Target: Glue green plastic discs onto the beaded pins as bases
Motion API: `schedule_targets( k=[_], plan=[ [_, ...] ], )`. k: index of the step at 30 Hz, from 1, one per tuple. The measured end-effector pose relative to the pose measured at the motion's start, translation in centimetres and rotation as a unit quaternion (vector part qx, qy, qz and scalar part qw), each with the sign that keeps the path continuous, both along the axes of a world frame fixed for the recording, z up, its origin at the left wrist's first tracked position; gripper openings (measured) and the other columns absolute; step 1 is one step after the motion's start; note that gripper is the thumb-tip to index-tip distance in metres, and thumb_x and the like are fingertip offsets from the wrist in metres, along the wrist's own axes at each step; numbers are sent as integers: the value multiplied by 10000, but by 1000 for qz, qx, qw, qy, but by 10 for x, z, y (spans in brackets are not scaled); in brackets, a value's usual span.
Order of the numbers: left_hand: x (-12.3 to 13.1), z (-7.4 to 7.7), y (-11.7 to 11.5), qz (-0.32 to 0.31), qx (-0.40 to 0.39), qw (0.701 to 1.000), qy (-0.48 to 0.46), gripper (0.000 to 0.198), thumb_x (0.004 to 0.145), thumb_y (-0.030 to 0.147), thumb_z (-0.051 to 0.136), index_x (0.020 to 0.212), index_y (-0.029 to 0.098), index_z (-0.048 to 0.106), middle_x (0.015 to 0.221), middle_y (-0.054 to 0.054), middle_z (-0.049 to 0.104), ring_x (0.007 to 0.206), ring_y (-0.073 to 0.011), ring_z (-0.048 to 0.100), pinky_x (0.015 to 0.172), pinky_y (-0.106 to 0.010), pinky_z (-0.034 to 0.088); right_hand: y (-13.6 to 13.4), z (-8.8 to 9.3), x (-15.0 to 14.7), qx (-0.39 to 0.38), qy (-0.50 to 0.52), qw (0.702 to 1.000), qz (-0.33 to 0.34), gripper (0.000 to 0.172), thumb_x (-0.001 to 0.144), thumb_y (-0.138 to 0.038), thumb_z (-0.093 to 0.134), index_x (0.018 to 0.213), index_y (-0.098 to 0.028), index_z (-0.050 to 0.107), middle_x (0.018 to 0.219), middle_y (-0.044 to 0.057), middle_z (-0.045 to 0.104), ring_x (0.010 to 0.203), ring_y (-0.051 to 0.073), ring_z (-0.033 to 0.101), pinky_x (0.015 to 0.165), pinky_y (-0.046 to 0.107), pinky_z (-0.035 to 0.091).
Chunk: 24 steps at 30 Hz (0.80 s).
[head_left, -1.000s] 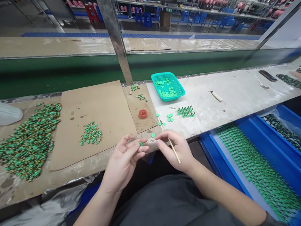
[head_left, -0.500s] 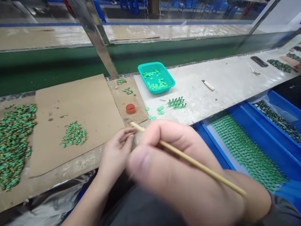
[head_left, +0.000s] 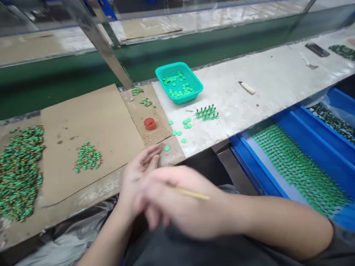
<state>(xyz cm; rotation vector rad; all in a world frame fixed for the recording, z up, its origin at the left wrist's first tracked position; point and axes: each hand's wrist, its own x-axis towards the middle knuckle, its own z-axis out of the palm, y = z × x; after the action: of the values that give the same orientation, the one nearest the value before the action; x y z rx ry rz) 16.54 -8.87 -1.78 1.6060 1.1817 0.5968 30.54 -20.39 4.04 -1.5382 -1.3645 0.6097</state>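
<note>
Centrally, two bare hands overlap at the near edge of a long workbench point(head_left: 91, 188). The right hand point(head_left: 177, 201), slightly blurred, pinches a thin wooden stick point(head_left: 193, 193); the stick's blunt end points right, and its other end is hidden among the fingers. Behind it, the left hand point(head_left: 140, 171) is curled with fingers close together; whether it holds something cannot be told. Just beyond its fingertips, a flat green disc point(head_left: 166, 148) lies on the bench. Farther back stand a red cap point(head_left: 149, 123) on cardboard and a teal plastic basket point(head_left: 185, 99) with more discs inside. Right of the loose discs, a cluster of dark-stemmed green pieces point(head_left: 207, 112) stands upright, near a white-handled knife point(head_left: 247, 88). On the left, a small pile of green-and-gold pieces point(head_left: 88, 157) rests on a cardboard sheet point(head_left: 91, 118).
</note>
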Motion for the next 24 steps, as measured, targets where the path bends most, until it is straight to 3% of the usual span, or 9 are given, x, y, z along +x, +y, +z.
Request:
schedule_targets(
  k=[2,4,6,9,12,14,19,24],
  plan=[
    [-1,0,0,4,2,1000,-1,564,904,606,799,1342,251,804,1460,-143,830,747,-206,793,557,-296,606,14,-7,11,8,-42,999,17,197,993,-410,899,1054,-255,794,897,62,757,963,287,711,853,409,603],
    [-6,2,1,18,8,1000,5,566,917,597,782,1368,256,797,1434,-137,838,519,-131,632,465,-303,535,31,-16,22,16,-87,996,33,173,1009,-386,883,1064,-251,790,917,68,758,976,288,704,866,407,586],
    [-15,6,3,38,24,999,15,526,926,587,779,1338,261,810,1289,-107,873,473,-106,544,471,-300,509,44,-28,30,21,-128,991,42,140,1022,-350,866,1066,-247,783,930,71,757,982,288,696,874,404,567],
    [-30,10,7,25,146,986,71,367,957,541,747,1198,288,861,1018,-47,836,579,-145,577,592,-308,528,56,-48,37,22,-198,979,43,58,1048,-272,816,1048,-238,769,940,75,755,969,281,680,869,393,534],
    [-38,8,11,-43,269,951,145,312,1012,497,679,1187,321,869,1018,-30,810,753,-190,699,725,-325,550,62,-64,42,19,-253,966,43,91,1081,-186,716,1001,-219,744,937,87,755,916,271,652,843,392,499],
    [-38,3,12,-75,291,936,184,302,1049,495,652,1200,329,855,1061,-21,821,825,-203,755,721,-324,529,64,-68,49,20,-267,962,49,164,1098,-160,655,962,-217,726,919,86,749,888,263,636,830,391,487],
    [-28,-12,14,-95,356,908,200,255,1121,460,619,1134,291,809,1072,-19,837,891,-223,804,726,-335,515,61,-62,84,49,-254,963,76,207,1156,-214,588,1021,-219,744,951,88,796,923,263,679,892,413,539],
    [-24,-19,19,-122,398,898,142,233,1154,381,619,1288,297,790,1077,-11,829,956,-212,811,772,-321,546,55,-46,94,81,-79,993,21,308,1229,-394,519,1304,-271,791,1180,76,833,1085,250,763,1027,456,609]
  ],
)
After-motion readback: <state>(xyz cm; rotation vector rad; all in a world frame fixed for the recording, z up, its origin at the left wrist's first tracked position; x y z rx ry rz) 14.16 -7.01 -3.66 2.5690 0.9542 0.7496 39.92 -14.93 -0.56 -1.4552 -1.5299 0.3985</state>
